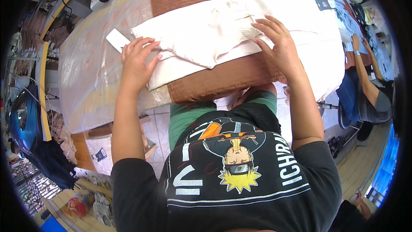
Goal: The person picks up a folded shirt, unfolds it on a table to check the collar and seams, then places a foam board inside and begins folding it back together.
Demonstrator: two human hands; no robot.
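Observation:
A white folded garment lies across the table in front of me; I cannot tell its exact kind. At its left end, my left hand rests by the edge with thumb and fingers apart, touching the cloth. Beside those fingers a white card tag sticks out from the garment. My right hand is over the garment's right part, its fingers spread and curved, with nothing visible in them. Under the garment is a brown patterned cloth, which hangs toward my lap.
Clear plastic sheeting covers the table's left side. More white fabric is piled at the right, near a dark tag. At the far right a co-worker's arms reach over blue garments. A yellow-edged rack stands at the left.

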